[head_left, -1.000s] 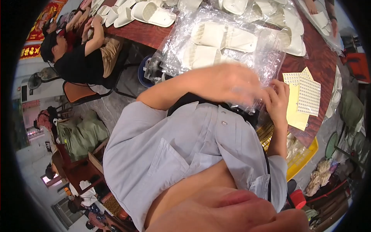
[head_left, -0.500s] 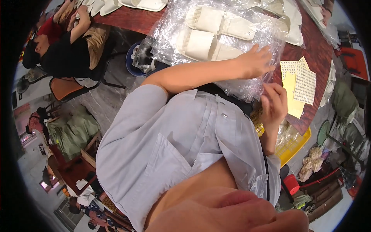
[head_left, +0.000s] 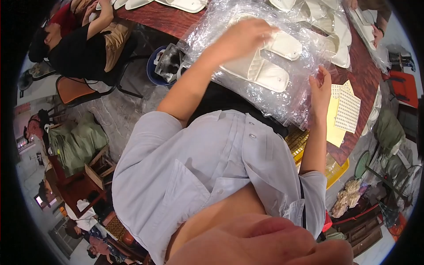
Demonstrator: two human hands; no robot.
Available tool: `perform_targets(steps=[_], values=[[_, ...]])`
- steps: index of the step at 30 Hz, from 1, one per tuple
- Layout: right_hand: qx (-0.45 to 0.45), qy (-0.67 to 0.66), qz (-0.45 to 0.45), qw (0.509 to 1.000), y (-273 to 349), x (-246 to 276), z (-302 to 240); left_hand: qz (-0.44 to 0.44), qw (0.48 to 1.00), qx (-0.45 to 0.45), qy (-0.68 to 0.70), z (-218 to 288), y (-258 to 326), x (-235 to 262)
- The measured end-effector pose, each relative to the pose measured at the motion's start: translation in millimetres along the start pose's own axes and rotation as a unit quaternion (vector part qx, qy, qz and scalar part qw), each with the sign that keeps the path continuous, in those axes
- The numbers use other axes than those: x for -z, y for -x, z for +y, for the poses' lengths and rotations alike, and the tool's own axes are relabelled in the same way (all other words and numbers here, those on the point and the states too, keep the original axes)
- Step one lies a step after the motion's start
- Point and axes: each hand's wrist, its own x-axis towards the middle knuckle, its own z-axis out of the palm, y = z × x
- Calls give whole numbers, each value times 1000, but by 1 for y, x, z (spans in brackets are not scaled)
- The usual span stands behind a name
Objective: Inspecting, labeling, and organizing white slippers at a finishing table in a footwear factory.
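Observation:
A pair of cream slippers, with the nearer slipper (head_left: 271, 76) and the farther slipper (head_left: 287, 45) side by side, lies with a clear plastic bag (head_left: 304, 73) on the table. My left hand (head_left: 251, 37) is stretched flat over the left part of the slippers, slightly blurred, and hides part of the farther one. By the bag's right edge, my right hand (head_left: 321, 86) is raised with its fingers bent and apart, and I see nothing held in it. Sticker sheets (head_left: 346, 112), white and yellow, lie just right of that hand.
More cream slippers (head_left: 340, 42) in plastic lie at the far right of the dark red table (head_left: 154, 18), others (head_left: 185, 4) at the far left. A yellow basket (head_left: 338, 174) stands below the right edge, a blue bin (head_left: 154, 70) at left. Another person (head_left: 73, 57) sits far left.
My left hand has swept left from the bag's right end to over the slippers. My right hand has moved farther from my body, up to the bag's right edge.

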Motion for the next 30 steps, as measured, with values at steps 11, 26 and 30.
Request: perform_targets(steps=[11,26,30], values=[[-14,-60,29,998,7,-10,3,122,939,319,23,-93,29,-25],[-13,-403,-265,876,-13,8,-3,273,885,307,219,-107,40,-32],[334,273,-290,855,-25,-30,-46,280,875,299,258,-115,44,-34]])
